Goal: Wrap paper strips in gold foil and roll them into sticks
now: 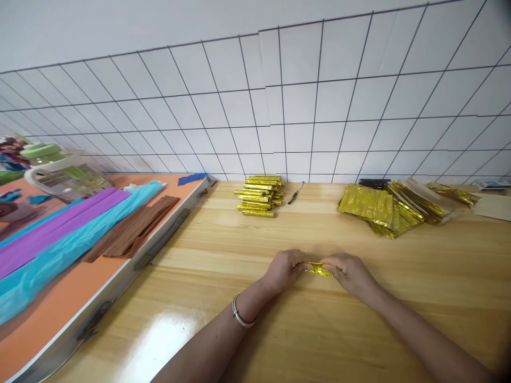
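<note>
Between my two hands, low over the wooden table, is a small piece of gold foil (319, 269). My left hand (285, 270) pinches its left end, and a metal bracelet circles that wrist. The right end is gripped by my right hand (351, 272), its fingers closed. Beyond my hands, against the wall side, lies a stack of rolled gold foil tubes (260, 196). A pen (296, 193) rests just right of the stack. Flat gold foil sheets (369, 205) are piled farther right, overlapping one another.
An orange board (90, 282) with a raised edge fills the left side, carrying purple, light blue and brown crepe paper (138, 226). A clear jug with a green lid (75, 173) stands at the back left. A tiled wall (297, 106) bounds the wooden table (215, 255).
</note>
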Demonstrator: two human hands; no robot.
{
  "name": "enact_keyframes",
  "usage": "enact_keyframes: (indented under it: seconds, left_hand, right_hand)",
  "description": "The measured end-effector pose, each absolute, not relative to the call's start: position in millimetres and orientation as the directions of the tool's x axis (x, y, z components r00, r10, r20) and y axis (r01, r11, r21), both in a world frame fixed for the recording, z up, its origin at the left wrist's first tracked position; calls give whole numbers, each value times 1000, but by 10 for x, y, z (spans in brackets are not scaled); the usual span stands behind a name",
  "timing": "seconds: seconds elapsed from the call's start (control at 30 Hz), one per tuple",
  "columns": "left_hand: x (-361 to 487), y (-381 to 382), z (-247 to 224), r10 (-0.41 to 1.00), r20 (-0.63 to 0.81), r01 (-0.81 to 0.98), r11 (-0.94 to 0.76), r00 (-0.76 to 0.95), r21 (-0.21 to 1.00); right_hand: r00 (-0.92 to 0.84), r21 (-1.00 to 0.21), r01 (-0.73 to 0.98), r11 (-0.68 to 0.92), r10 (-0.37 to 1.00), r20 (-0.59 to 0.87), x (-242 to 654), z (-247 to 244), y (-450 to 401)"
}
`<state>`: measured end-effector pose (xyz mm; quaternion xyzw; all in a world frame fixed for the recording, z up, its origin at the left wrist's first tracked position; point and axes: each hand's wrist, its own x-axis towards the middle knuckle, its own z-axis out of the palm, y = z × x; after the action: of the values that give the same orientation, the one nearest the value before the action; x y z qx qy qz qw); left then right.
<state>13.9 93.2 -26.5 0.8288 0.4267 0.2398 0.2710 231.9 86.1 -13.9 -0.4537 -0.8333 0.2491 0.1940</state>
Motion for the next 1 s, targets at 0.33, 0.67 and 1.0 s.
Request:
enact_keyframes:
  seconds: [0.33,0.67,1.0]
  left_hand:
    - [60,930,-84,815,26,506,-384,579,773]
    - [-10,973,-127,891,23,536,-293,454,792]
    - [-149,964,16,804,-32,419,-275,594,866]
  right_hand:
    - [-490,-689,631,357,872,3,2397,-92,876]
    - [-459,-766,605,217,881,-114,2466,-107,897]
    - [-504,-823,542,172,849,-155,2553,-78,901]
